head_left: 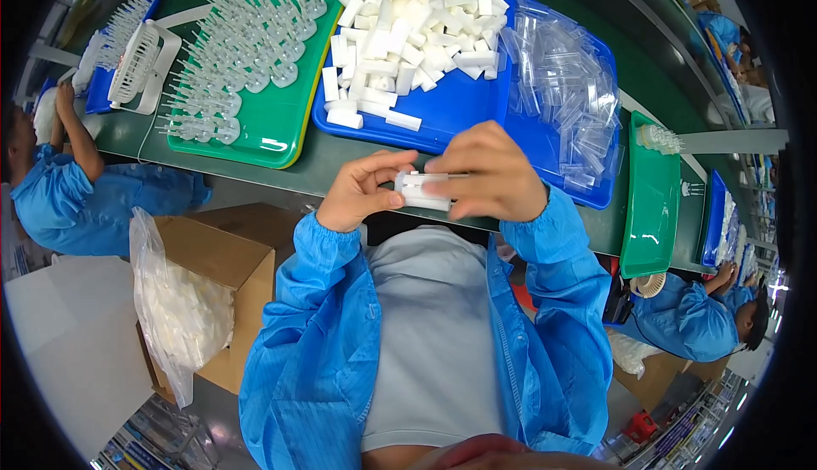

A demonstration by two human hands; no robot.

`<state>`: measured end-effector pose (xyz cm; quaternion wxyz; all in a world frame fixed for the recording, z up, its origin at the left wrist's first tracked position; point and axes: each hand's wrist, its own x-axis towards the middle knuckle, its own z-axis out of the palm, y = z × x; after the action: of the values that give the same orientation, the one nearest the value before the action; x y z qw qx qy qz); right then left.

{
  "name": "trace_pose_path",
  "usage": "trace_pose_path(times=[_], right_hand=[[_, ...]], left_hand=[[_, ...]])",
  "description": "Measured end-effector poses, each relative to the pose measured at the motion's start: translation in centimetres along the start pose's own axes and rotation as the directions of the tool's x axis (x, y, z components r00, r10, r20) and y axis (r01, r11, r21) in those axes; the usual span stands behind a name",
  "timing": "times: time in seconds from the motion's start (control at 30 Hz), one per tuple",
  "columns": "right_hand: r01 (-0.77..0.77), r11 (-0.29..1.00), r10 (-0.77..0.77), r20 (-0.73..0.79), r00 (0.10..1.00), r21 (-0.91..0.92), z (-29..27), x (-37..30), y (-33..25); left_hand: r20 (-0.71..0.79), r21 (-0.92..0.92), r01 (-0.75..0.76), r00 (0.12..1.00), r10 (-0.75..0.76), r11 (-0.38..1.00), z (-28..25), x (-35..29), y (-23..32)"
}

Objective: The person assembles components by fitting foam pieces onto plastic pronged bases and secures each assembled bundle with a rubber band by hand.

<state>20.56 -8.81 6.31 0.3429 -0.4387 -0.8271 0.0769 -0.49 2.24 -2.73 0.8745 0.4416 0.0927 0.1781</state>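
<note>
Just past the table's near edge, my left hand (364, 188) is closed around the left end of a white, block-shaped plastic part (423, 203) with slots along its upper side. At its other end is my right hand (492, 174), its fingers smeared by motion, so their grip cannot be made out. Beyond my hands, a blue tray (459, 114) holds a heap of white blocks (400, 32). Beside it to the right, another blue tray (532, 145) carries clear plastic pieces (562, 70), thin and long.
To the left, a green tray (264, 136) bears rows of clear, stemmed parts (255, 36), with a white fan (140, 66) beside it. A narrow green tray (651, 206) lies right. Below left are a cardboard box (208, 244) and bag (183, 308). Co-workers sit at both sides.
</note>
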Motion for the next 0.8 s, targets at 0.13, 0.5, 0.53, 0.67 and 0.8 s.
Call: trace_pose_path(times=[0.13,0.5,0.53,0.67,0.8], right_hand=[[-0.393,0.890,0.320,-0.297,0.900,-0.232,-0.9,0.3,3.4],[-0.487,0.658,0.369,-0.318,0.873,-0.574,-0.6,-0.7,10.0],[-0.506,0.677,0.402,-0.307,0.863,-0.534,-0.7,-0.6,9.4],[-0.537,0.734,0.437,-0.317,0.842,-0.416,-1.0,-0.6,7.2],[-0.541,0.781,0.440,-0.340,0.831,-0.312,-1.0,-0.8,4.9]], left_hand=[[-0.048,-0.065,-0.048,0.998,0.045,0.997,-0.7,0.0,-0.4],[-0.092,-0.073,-0.021,0.996,0.014,0.997,-1.0,-0.8,-0.8],[-0.090,-0.103,0.000,0.996,-0.009,0.995,-1.0,-0.8,-0.8],[-0.100,-0.098,-0.029,0.995,0.019,0.995,-0.5,-0.6,-0.4],[-0.128,-0.149,-0.047,0.991,0.028,0.988,-0.6,-0.4,-0.5]])
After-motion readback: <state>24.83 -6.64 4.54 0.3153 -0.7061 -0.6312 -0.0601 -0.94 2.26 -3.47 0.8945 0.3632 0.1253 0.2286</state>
